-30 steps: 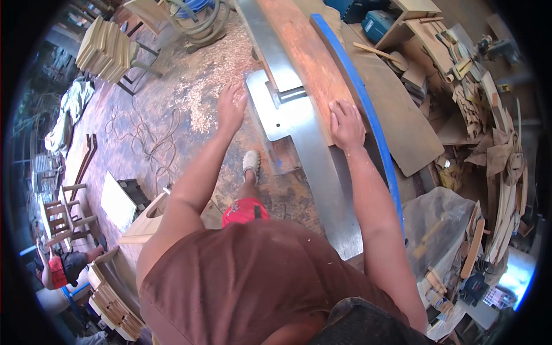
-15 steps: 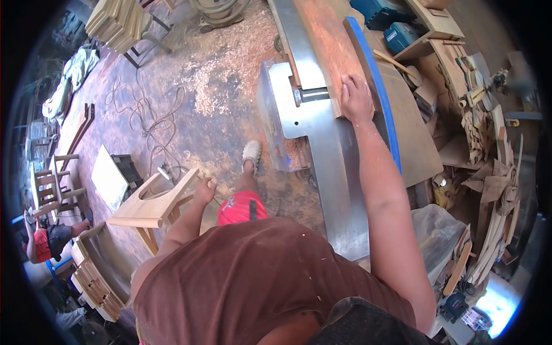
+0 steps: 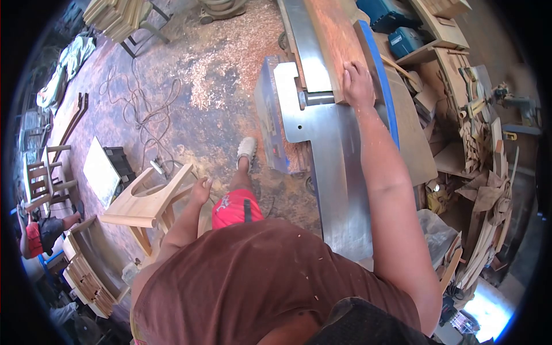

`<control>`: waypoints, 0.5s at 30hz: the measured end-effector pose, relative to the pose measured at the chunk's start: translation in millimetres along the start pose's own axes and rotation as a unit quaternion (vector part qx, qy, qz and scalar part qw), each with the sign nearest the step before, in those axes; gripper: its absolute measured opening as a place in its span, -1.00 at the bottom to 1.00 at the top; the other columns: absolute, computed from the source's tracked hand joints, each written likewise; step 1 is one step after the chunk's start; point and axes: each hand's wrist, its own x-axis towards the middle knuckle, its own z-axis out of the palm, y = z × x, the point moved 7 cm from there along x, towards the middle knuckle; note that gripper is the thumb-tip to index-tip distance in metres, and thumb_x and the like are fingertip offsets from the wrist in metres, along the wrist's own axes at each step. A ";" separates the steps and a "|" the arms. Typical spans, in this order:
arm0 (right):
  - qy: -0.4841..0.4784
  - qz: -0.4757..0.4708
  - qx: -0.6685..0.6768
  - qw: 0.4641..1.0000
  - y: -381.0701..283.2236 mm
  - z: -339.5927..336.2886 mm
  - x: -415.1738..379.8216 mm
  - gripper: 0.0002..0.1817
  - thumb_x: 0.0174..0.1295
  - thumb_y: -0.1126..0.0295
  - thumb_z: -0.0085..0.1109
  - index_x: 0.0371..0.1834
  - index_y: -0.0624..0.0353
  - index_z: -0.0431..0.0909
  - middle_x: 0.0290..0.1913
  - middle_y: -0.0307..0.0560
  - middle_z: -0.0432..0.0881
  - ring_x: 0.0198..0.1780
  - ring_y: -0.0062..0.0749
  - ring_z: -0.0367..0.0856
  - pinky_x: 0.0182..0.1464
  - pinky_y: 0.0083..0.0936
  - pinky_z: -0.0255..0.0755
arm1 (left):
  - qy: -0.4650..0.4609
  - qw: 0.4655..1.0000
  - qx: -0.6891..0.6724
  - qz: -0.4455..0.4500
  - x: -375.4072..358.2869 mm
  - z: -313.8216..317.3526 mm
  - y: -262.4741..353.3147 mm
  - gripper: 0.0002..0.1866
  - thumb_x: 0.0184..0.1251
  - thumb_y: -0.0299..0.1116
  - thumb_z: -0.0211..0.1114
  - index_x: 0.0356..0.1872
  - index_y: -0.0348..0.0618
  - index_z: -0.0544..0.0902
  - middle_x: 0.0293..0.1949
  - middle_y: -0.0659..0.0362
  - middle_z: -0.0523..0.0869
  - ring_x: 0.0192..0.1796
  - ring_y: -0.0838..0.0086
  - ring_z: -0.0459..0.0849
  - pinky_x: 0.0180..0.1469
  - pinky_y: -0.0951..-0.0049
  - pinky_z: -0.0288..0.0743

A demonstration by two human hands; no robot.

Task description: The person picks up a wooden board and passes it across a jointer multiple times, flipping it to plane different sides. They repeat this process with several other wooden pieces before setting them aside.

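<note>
My right hand [image 3: 359, 86] is on the near end of a reddish wooden board [image 3: 330, 34], its fingers bent over the wood. The board lies along the metal bed [image 3: 339, 172] of a planing machine, beside a blue-edged fence [image 3: 379, 75]. Its near end is close to the slot and cutter roller [image 3: 319, 99]. My left hand [image 3: 200, 191] hangs low on the left with curled fingers, next to a pale wooden chair frame [image 3: 135, 208]. Nothing shows in it, and no clear contact with the frame is visible.
Wood shavings [image 3: 207, 80] and a looped cable [image 3: 138, 109] lie on the floor. Stacked wooden parts [image 3: 118, 14] stand at the upper left. A person [image 3: 43, 236] is at the far left. Blue cases [image 3: 404, 43] and piled offcuts [image 3: 474, 132] are on the right.
My right hand and the board have moved forward along the bed, bringing the board's near end closer to the cutter slot. The view has shifted slightly. My left hand stays low beside the chair frame.
</note>
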 end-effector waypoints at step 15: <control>0.007 -0.007 -0.021 1.000 7.3 31.6 50.9 -0.71 0.35 0.26 0.08 0.05 0.06 0.63 0.17 0.08 0.56 0.20 -0.01 0.51 0.27 -0.15 0.35 | 0.010 0.997 -0.068 -0.030 16.9 -18.5 -1.0 -0.48 0.44 0.02 0.15 0.14 -0.24 0.61 0.10 -0.19 0.65 0.20 -0.01 0.59 0.27 0.17 0.42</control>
